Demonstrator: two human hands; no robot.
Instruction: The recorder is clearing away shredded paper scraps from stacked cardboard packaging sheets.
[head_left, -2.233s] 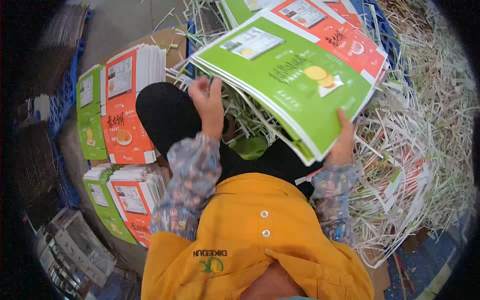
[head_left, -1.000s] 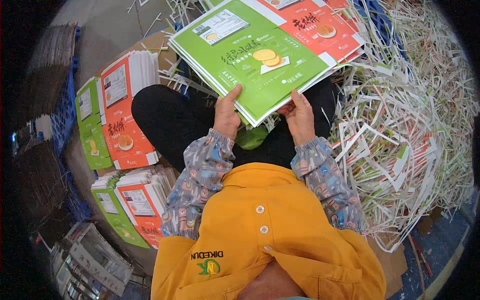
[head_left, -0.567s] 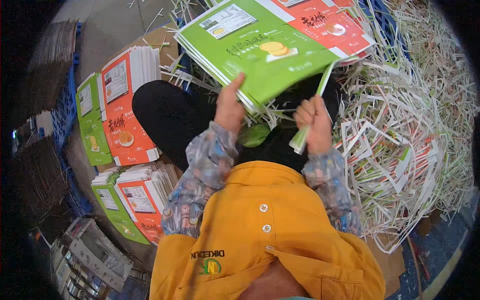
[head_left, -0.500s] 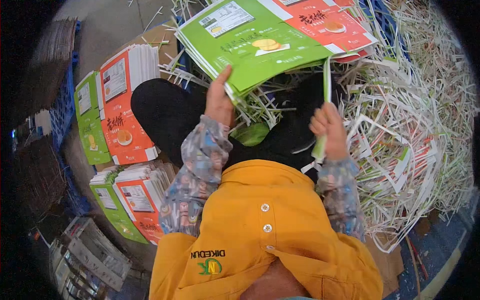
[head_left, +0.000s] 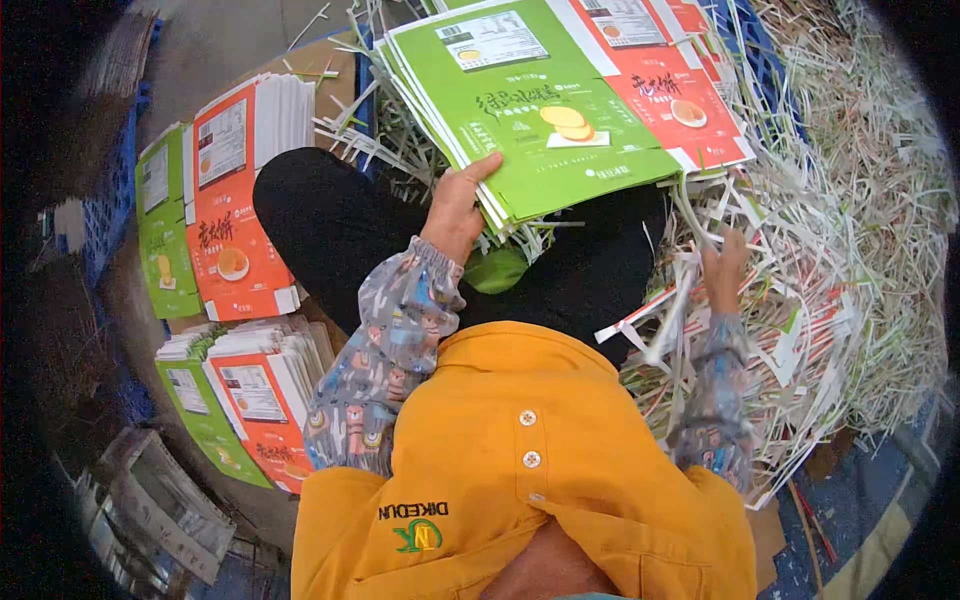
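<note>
A stack of green and red printed cardboard sheets (head_left: 560, 110) lies before me, above my crossed legs. My left hand (head_left: 456, 212) grips the green stack's near left corner, thumb on top and fingers underneath. Out to the right, my right hand (head_left: 724, 268) is closed beside a blurred bunch of white paper strips (head_left: 675, 315), which it seems to hold. One thin strip runs from near the sheets' lower right corner toward that hand. Its fingertips are partly smeared by motion.
A large heap of shredded white, green and red trimmings (head_left: 850, 290) spreads along the right. On the left stand two piles of green and red sheets, a farther pile (head_left: 237, 200) and a nearer pile (head_left: 255, 400). Blue pallets (head_left: 108, 215) edge the area.
My right hand has swung right and away from my lap, and the strips beside it have swept over the heap. The sheet stack has shifted slightly right; my left hand still grips it.
</note>
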